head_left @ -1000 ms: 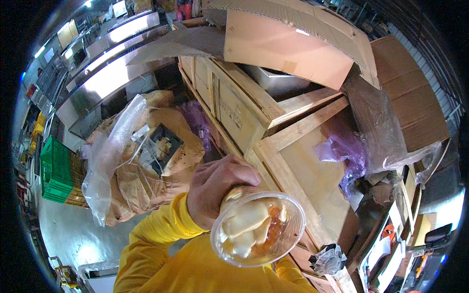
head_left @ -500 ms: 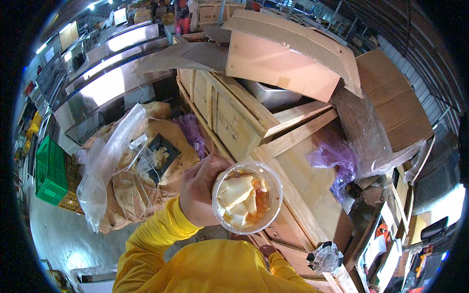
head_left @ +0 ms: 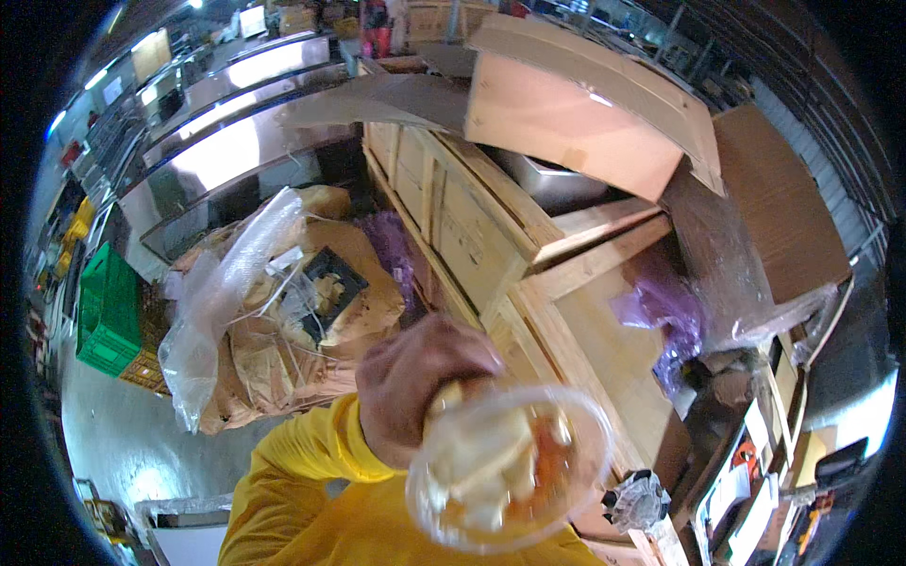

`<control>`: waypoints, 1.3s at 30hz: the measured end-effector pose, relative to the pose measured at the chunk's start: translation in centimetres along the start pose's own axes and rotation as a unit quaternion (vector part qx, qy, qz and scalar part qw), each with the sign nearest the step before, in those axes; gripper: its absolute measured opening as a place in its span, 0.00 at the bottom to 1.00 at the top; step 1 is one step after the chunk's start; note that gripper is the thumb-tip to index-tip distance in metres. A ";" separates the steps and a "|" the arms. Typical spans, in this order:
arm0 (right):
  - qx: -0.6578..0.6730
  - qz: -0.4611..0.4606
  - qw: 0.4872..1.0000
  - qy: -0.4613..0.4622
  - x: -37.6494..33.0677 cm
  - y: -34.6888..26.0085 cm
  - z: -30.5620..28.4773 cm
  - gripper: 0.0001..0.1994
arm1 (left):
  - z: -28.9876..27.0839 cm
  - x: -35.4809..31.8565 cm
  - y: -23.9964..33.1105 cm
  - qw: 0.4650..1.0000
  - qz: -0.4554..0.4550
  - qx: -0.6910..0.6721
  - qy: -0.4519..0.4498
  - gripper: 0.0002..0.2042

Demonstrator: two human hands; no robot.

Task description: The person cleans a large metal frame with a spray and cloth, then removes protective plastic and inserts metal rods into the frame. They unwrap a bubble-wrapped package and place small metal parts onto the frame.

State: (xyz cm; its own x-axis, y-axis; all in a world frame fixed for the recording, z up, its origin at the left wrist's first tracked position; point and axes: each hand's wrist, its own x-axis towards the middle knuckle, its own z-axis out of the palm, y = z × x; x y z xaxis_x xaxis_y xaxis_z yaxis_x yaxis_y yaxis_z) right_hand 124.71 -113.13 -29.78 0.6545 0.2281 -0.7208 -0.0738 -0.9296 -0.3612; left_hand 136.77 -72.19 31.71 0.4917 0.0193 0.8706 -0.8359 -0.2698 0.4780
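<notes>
Here, one of the hands (head_left: 415, 387) is raised close to the camera, fingers wrapped around the side of a clear plastic cup (head_left: 510, 467). A yellow sleeve (head_left: 311, 491) runs down from it to the lower edge. Cannot tell for certain which hand it is; it comes up from the lower left, so it reads as the left. The other hand is not in view.

Step in hand, as a judgement: the cup is being held up near the face, tipped with its open mouth toward the camera, as in drinking or eating from it. The next move would call for a steady tilt, since the contents sit loose against the rim.

The cup: transparent, round, thin-walled, blurred by nearness. Inside, pale cream-coloured chunks on the left and orange-red pieces on the right; what kind of food, cannot tell.

Beyond the hand lies a wooden crate (head_left: 491, 226), with cardboard sheets (head_left: 585, 123) above it. To the left of the hand, a heap of brown paper and clear plastic bags (head_left: 255, 321); further left, a green crate (head_left: 109, 311).
</notes>
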 end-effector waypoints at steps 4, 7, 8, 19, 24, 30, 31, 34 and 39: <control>-0.002 0.003 1.000 -0.015 1.9 -3.0 -3.3 0.19 | -1.2 1.2 2.7 0.997 0.070 -0.021 0.007 0.11; -0.007 0.008 1.000 -0.022 3.3 -5.5 -6.0 0.19 | -2.2 2.9 3.7 0.992 0.127 -0.011 0.007 0.11; -0.009 0.009 1.000 -0.023 3.5 -6.3 -6.7 0.19 | -2.4 3.4 3.9 0.988 0.151 0.002 0.013 0.11; -0.002 0.014 1.000 -0.015 4.3 -9.0 -9.4 0.19 | -2.1 4.2 5.4 0.979 0.184 0.041 0.074 0.15; 0.014 0.020 1.000 -0.009 3.4 -6.2 -7.1 0.19 | -1.6 2.6 4.4 0.986 0.157 0.028 0.048 0.15; -0.019 0.010 1.000 -0.016 2.0 1.1 0.9 0.18 | 1.2 -0.9 2.9 0.998 -0.002 -0.057 -0.015 0.12; -0.077 -0.020 0.996 -0.029 1.7 2.1 2.0 0.18 | 1.5 -1.4 2.5 0.994 -0.046 -0.095 -0.041 0.12; -0.092 -0.012 0.995 -0.039 -1.3 3.3 3.9 0.20 | 3.0 -2.6 1.3 0.974 -0.195 -0.067 -0.091 0.14; 0.158 0.137 0.977 0.040 -6.5 0.7 1.8 0.20 | 8.0 -4.2 -9.3 0.955 -0.268 -0.003 -0.126 0.26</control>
State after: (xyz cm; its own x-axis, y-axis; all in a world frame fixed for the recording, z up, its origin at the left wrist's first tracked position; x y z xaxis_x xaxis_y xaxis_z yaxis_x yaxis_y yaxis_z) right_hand 119.04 -114.73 -26.35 0.6333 -0.0526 -0.7721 -0.4757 -0.8135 -0.3347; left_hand 144.43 -77.44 22.63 0.8922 -0.0793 0.4446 -0.4479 -0.2812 0.8487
